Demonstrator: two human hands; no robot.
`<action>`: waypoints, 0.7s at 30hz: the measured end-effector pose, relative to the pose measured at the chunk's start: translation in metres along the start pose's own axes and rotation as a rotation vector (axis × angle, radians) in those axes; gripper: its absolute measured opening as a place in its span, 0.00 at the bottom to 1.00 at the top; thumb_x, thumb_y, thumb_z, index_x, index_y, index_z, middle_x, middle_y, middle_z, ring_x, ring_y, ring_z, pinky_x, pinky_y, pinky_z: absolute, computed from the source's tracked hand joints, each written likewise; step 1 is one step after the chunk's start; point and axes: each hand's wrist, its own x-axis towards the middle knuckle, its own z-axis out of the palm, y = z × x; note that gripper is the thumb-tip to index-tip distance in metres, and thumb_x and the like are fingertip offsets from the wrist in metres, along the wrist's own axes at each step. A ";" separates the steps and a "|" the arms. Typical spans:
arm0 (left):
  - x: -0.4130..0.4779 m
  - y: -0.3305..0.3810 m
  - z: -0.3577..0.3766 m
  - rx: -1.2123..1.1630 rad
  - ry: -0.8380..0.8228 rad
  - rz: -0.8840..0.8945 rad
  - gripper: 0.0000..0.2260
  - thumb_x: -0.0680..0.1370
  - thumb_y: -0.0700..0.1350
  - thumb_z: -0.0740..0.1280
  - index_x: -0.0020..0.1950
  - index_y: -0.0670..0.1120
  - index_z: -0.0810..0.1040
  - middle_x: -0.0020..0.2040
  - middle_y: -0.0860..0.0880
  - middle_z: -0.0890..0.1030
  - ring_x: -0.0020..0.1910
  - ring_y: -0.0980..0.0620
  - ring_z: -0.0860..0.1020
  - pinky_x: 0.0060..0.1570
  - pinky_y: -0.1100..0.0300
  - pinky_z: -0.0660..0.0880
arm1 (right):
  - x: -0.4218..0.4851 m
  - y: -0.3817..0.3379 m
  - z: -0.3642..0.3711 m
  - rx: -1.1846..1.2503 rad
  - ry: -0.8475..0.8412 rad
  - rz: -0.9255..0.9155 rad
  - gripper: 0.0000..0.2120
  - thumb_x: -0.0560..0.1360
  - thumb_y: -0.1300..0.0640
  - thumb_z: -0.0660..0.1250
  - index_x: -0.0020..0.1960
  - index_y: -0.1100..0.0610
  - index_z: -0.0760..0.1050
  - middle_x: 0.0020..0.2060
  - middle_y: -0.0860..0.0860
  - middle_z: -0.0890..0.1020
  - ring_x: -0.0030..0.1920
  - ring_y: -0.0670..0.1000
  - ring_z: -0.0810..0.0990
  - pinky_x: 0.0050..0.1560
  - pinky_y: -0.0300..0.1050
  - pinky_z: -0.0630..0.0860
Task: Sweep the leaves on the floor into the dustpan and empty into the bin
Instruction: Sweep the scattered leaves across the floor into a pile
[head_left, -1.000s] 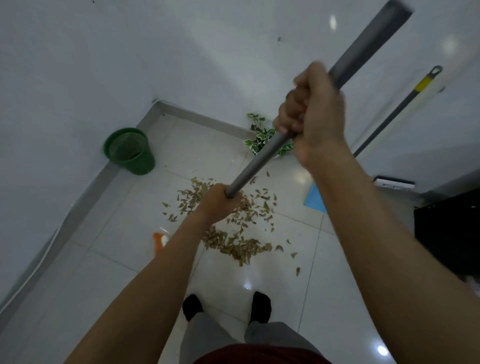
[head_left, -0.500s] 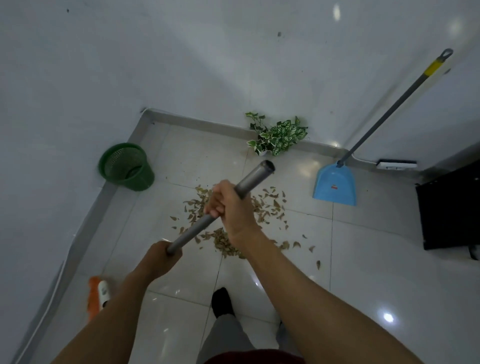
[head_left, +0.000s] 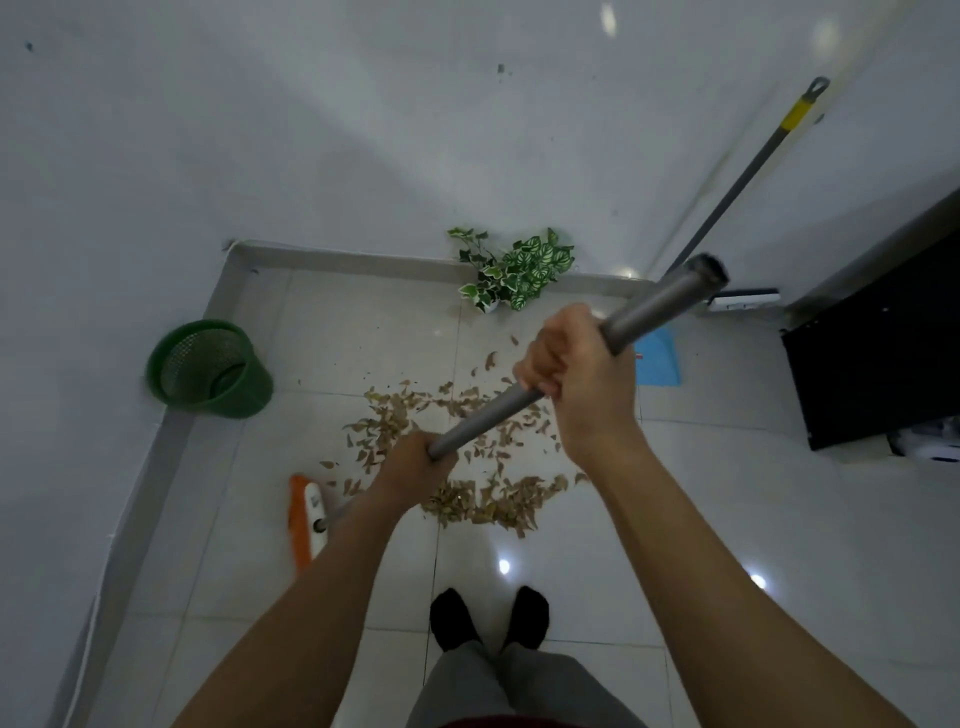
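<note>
Dry brown leaves (head_left: 467, 467) lie scattered in a patch on the white tiled floor in front of my feet. Both hands grip a grey broom handle (head_left: 654, 306): my left hand (head_left: 415, 462) low on it, my right hand (head_left: 576, 374) higher up. The broom's orange and white head (head_left: 304, 519) rests on the floor left of the leaves. A blue dustpan (head_left: 657, 358) with a long grey handle leans on the far wall, partly hidden behind my right hand. A green mesh bin (head_left: 208, 371) stands by the left wall.
A small potted plant (head_left: 514, 270) with green and white leaves sits against the far wall. A black cabinet (head_left: 878, 364) stands at the right. My two feet in black socks (head_left: 488, 618) are just behind the leaf patch. Walls close the corner at left and back.
The broom head has swung from the far left near the wall in toward the leaf patch. My hands have shifted up and right on screen, and the camera now looks more squarely at the corner.
</note>
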 end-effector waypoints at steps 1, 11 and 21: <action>0.003 0.014 0.005 -0.018 -0.003 0.038 0.18 0.77 0.40 0.64 0.28 0.48 0.64 0.25 0.50 0.66 0.25 0.54 0.64 0.27 0.63 0.61 | 0.001 -0.011 -0.005 0.003 0.027 -0.025 0.19 0.71 0.63 0.60 0.23 0.51 0.63 0.18 0.45 0.62 0.21 0.47 0.59 0.26 0.38 0.64; 0.011 0.123 0.058 -0.103 -0.080 0.276 0.18 0.77 0.41 0.64 0.28 0.48 0.62 0.24 0.51 0.63 0.22 0.55 0.60 0.26 0.63 0.58 | 0.000 -0.096 -0.055 -0.002 0.194 -0.235 0.18 0.70 0.63 0.59 0.23 0.51 0.62 0.19 0.46 0.59 0.22 0.47 0.55 0.26 0.41 0.57; 0.006 0.126 0.037 -0.087 -0.026 0.367 0.19 0.76 0.41 0.65 0.28 0.47 0.61 0.23 0.48 0.62 0.22 0.52 0.58 0.25 0.62 0.57 | 0.006 -0.115 -0.057 0.115 0.193 -0.230 0.22 0.73 0.64 0.58 0.22 0.50 0.62 0.20 0.47 0.57 0.22 0.48 0.54 0.25 0.39 0.58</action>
